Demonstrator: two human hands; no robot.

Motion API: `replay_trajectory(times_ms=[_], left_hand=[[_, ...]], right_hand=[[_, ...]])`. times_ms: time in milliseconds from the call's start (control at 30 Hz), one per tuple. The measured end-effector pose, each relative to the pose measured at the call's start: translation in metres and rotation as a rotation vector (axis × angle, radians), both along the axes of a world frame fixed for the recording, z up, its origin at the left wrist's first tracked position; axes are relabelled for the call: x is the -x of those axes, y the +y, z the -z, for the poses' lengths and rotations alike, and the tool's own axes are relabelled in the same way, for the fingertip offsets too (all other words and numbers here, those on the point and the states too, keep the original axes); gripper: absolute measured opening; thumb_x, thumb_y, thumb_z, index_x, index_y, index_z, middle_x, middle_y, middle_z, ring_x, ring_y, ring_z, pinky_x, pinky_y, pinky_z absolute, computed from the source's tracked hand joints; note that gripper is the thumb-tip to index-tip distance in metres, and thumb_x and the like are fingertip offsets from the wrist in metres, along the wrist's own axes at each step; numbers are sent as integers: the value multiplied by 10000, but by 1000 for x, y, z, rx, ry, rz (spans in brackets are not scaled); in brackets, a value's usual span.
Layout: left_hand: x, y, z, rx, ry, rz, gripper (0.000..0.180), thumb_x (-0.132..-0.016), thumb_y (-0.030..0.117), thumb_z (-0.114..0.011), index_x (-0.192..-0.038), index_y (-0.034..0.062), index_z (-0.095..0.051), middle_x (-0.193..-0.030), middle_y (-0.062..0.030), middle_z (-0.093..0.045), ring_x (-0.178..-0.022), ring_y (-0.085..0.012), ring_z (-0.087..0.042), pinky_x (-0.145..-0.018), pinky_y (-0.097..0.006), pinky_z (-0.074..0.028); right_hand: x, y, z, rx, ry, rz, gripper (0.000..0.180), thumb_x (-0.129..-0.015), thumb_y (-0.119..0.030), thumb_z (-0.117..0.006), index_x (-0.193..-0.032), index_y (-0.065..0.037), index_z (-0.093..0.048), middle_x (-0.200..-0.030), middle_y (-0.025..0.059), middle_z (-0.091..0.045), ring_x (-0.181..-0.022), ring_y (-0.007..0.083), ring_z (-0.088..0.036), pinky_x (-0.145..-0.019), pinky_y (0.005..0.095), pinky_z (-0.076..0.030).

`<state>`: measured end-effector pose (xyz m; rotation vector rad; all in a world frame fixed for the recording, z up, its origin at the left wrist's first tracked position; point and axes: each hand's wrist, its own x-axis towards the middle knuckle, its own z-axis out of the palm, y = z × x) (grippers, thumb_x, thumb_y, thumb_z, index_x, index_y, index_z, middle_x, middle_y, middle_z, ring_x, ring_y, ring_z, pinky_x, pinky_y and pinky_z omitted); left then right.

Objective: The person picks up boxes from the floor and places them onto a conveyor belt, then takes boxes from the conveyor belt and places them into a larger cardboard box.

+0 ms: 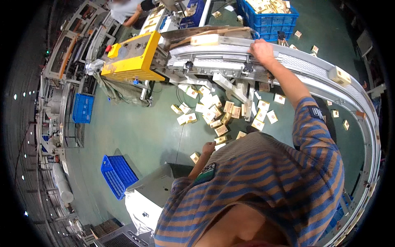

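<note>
Here, one hand braces on the conveyor while the other reaches down to the spilled boxes.

The right hand [262,50] lies palm-down on the outer rail of the curved conveyor [312,72], fingers curled over the edge; it grips the rail and holds nothing else. The left hand [208,147] hangs low over the green floor [140,131], just beside a small box [195,157] at the near edge of the pile of boxes [220,113]; whether its fingers are spread or closed cannot be told. The pile lies on the floor under the conveyor's inner edge. One box [340,75] rides the belt on the right-hand curve. A blue crate [118,174] lies on the floor at lower left; a filled blue crate [269,16] stands beyond the conveyor. A yellow housing [133,57] sits at the conveyor's left end.
</note>
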<state>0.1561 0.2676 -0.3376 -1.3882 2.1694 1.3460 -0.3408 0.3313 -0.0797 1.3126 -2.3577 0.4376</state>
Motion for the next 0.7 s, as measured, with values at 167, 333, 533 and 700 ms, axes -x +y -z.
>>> replay_trajectory(times_ms=[167,333,533,700], left_hand=[[10,4,-15,-44,18,-127,533,-799,460,-557,-1016,-22,-622,-781,-157,-664,-700,-233,-657,-717,-359,-491],[-43,16,16,22,-44,53,517,-817,439,-537,-1034,-26,-593,-804,-172,-661,-716,-276,-654,-693,-374,-502],[-78,15,24,149,-287,374,402,-858,390,-459,-991,50,-627,-754,-148,-658,-723,-341,-630,-700,-435,-488],[-35,2,1,-97,-149,-337,355,-852,358,-557,-943,24,-632,-820,-106,-653,-727,-218,-620,-651,-353,-488]], right_hand=[[-77,38,-29,312,-53,-55,470,-747,-269,-663,-1157,-75,-542,-1089,119,-557,-990,293,-507,-799,391,-435],[-159,109,58,80,-430,-303,429,-830,-262,-593,-1195,-51,-517,-1017,180,-579,-924,322,-554,-803,427,-468],[-187,133,122,-19,-1007,-204,382,-799,-263,-639,-1098,-31,-589,-940,142,-631,-767,270,-633,-695,374,-499],[-167,109,155,-233,-1163,-252,396,-776,-304,-675,-1068,-42,-616,-879,108,-659,-763,223,-645,-665,337,-510]])
